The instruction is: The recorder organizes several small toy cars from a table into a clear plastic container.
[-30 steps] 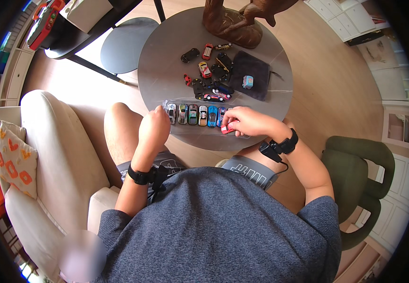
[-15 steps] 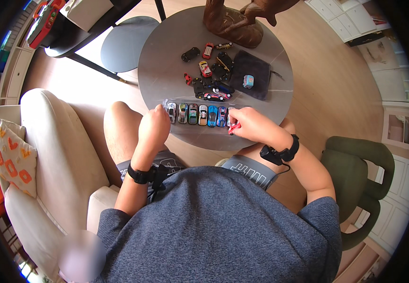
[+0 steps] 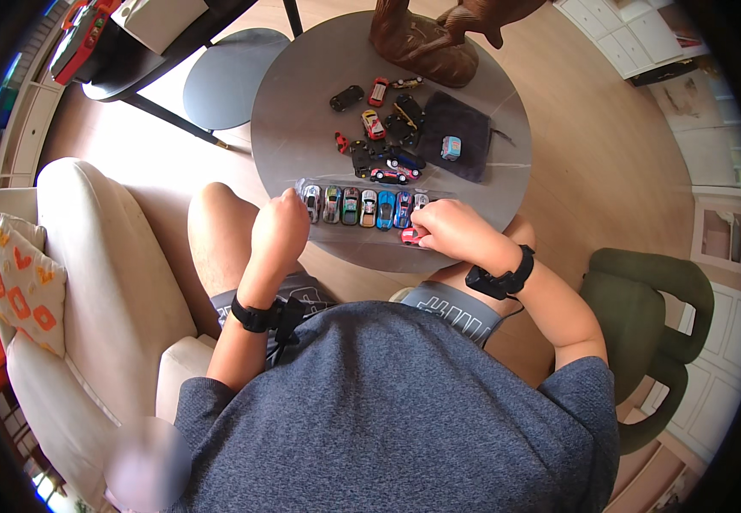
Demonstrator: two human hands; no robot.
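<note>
My right hand (image 3: 451,232) pinches a small red toy car (image 3: 410,237) beside the row of cars (image 3: 362,206), while my left hand (image 3: 278,232) rests closed at the row's other end.

Six small toy cars side by side in a clear plastic tray (image 3: 362,207) at 6 o'clock on the round grey table (image 3: 302,111); one red toy car (image 3: 410,236) just off its 4 o'clock end. Roughly ten loose toy cars (image 3: 379,141) scattered toward 12 o'clock, exact count hard to tell where bunched. One dark cloth pouch (image 3: 464,137) at 3 o'clock. One brown carved figure (image 3: 422,38) at 12 o'clock. Two black wristbands (image 3: 498,280).
</note>
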